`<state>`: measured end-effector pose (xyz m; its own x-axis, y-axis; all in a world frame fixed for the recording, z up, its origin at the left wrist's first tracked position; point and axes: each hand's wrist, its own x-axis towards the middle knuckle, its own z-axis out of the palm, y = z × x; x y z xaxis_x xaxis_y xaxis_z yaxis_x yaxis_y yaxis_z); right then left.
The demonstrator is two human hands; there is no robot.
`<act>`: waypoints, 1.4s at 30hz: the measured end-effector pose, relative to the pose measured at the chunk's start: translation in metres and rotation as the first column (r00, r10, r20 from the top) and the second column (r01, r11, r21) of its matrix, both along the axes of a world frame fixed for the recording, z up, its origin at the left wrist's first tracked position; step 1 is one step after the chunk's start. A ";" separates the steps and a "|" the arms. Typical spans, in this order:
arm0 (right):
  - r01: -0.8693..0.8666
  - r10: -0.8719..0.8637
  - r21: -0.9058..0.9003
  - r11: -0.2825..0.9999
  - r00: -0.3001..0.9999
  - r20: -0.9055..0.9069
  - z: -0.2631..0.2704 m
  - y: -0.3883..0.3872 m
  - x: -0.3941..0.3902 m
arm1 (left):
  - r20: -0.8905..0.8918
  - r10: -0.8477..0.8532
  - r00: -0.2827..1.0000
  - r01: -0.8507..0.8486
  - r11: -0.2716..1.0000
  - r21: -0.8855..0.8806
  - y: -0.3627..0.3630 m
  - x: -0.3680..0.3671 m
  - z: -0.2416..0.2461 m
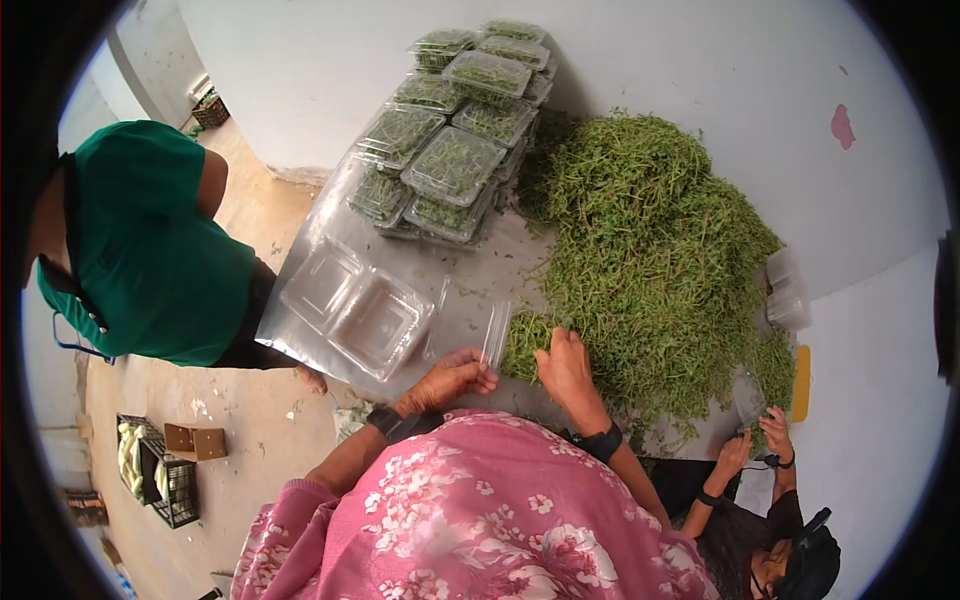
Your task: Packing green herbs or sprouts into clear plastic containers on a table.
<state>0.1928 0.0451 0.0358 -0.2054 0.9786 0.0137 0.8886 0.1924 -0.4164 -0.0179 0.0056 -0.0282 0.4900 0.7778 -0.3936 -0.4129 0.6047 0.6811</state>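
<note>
My left hand (461, 371) pinches the near left edge of a clear plastic clamshell container (496, 330), whose transparent lid (457, 319) lies folded out to the left. Leafy green stems (525, 341) fill its base. On these greens rests my right hand (564, 367), fingers bent down into them; its fingertips are partly hidden, so a grip cannot be made out. Right beside it rises a large heap of the same greens (652, 277). Farther left on the metal table (510, 259), another clamshell container (382, 322) lies open with nothing in it.
Filled, closed clamshells (454, 165) stand stacked at the back against the white wall (712, 67). A person in green (150, 247) is at the left. At the lower right, a co-worker's hands (754, 442) hold a clear container (748, 397). A black crate (176, 480) sits on the floor.
</note>
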 end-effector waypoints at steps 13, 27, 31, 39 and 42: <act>-0.132 0.150 -0.110 0.985 0.972 0.182 -0.013 0.017 -0.010 | 0.031 0.030 0.999 -0.030 1.000 -0.005 -0.001 0.000 -0.002; -0.228 0.223 -0.009 0.974 0.942 0.253 -0.026 0.021 -0.013 | -0.028 0.021 0.999 -0.021 1.000 0.012 0.001 0.004 -0.001; -0.185 0.190 -0.059 0.981 0.978 0.085 -0.008 0.023 0.000 | -0.039 0.031 0.999 -0.031 0.999 0.009 -0.001 0.003 -0.003; 0.108 -0.110 0.051 0.993 0.993 0.044 -0.007 0.080 0.050 | -0.043 0.072 0.997 -0.071 0.997 0.024 -0.005 0.003 -0.001; 0.215 -0.210 -0.026 0.976 0.969 0.133 -0.012 0.097 0.047 | -0.058 0.083 0.995 -0.082 0.997 0.015 -0.006 0.004 0.002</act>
